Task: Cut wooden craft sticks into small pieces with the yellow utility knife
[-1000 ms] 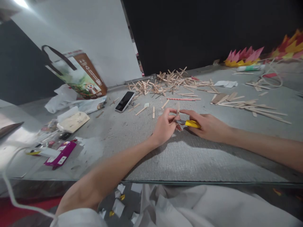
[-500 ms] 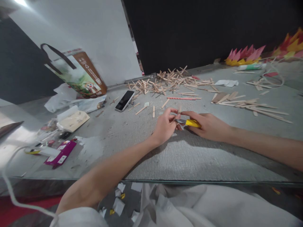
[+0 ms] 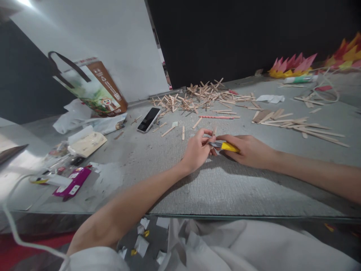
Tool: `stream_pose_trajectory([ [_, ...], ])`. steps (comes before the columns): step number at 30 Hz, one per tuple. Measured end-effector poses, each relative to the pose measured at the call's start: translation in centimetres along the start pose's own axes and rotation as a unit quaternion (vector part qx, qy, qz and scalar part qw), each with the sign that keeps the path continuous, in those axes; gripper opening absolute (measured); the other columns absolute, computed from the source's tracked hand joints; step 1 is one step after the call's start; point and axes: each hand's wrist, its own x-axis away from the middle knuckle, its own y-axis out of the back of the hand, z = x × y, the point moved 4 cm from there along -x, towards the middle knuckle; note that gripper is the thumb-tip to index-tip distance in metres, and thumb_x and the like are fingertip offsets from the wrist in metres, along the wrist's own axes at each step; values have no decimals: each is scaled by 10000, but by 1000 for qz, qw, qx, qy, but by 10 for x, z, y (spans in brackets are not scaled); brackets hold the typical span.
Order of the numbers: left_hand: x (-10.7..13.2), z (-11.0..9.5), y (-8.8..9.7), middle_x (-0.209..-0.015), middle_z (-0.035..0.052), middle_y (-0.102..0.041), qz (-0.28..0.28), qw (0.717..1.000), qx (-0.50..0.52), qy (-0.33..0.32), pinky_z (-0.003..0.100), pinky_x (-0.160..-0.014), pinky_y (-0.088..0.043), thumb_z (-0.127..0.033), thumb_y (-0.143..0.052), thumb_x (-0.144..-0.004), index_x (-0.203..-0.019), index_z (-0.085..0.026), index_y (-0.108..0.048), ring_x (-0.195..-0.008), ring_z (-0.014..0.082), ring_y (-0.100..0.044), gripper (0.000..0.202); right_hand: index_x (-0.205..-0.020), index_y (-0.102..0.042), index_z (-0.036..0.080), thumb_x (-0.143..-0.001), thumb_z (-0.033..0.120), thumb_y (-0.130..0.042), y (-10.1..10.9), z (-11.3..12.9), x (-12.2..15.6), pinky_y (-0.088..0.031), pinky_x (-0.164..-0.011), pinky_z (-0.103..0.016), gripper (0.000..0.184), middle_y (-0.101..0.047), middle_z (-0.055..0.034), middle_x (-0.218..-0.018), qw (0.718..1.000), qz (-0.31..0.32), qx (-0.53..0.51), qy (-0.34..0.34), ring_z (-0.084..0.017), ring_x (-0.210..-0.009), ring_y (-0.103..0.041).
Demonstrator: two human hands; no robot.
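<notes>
My left hand [image 3: 198,149] is closed on a short wooden craft stick [image 3: 214,130], whose upper end pokes up past the fingertips. In my right hand [image 3: 249,150] is a yellow utility knife [image 3: 230,147], gripped with its metal blade pointing left. The blade reaches the left fingertips and the lower part of the stick; the exact contact is hidden by the fingers. Both hands are close together, low over the grey table [image 3: 158,177]. Just beyond them a loose craft stick [image 3: 183,133] and a red-striped pencil [image 3: 217,117] lie on the surface.
A heap of craft sticks [image 3: 207,94] lies at the back, with a spread of more sticks [image 3: 304,128] at right. To the left are a phone [image 3: 149,120], a carry bag [image 3: 104,90] and a purple packet [image 3: 73,183]. Pink paper petals [image 3: 296,64] stand back right.
Hardly anything differs. The knife and its blade have shifted very slightly at the left fingertips, while both hands keep their hold and place.
</notes>
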Motion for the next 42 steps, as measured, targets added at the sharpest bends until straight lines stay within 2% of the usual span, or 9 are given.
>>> stream_pose_trajectory([
  [8, -1, 3, 0, -681, -27, -707, 4, 1000, -9, -1, 229, -551, -516, -344, -578, -1023, -1025, -222, -521, -534, 119, -659, 134, -1344, -620, 213, -1042, 283, -524, 1, 2, -2, -527, -771, -337, 324, -818, -94, -1081, 1000, 4, -16, 14, -266, -905, -781],
  [23, -1, 9, -1, -743, -14, -736, 21, 999, -28, -15, 233, -557, -515, -350, -569, -1032, -1052, -226, -518, -546, 122, -675, 135, -1300, -649, 204, -1047, 281, -524, 1, 2, -1, -508, -749, -330, 293, -812, -91, -1032, 1000, 9, -15, 17, -264, -876, -773],
  [28, 1, 5, -2, -732, -15, -733, 37, 997, -67, -25, 228, -587, -507, -333, -576, -1031, -1045, -225, -528, -573, 123, -682, 119, -1203, -677, 197, -1050, 283, -512, 1, 3, -2, -490, -720, -318, 241, -802, -91, -958, 1000, 9, -10, 28, -254, -830, -756],
  [42, 2, 2, -1, -709, -24, -729, 39, 994, -97, -26, 237, -607, -503, -294, -569, -1027, -1039, -224, -530, -587, 131, -693, 81, -1133, -667, 199, -1041, 276, -515, -4, -2, -1, -452, -701, -310, 194, -770, -84, -912, 999, 20, -1, 36, -250, -800, -727],
])
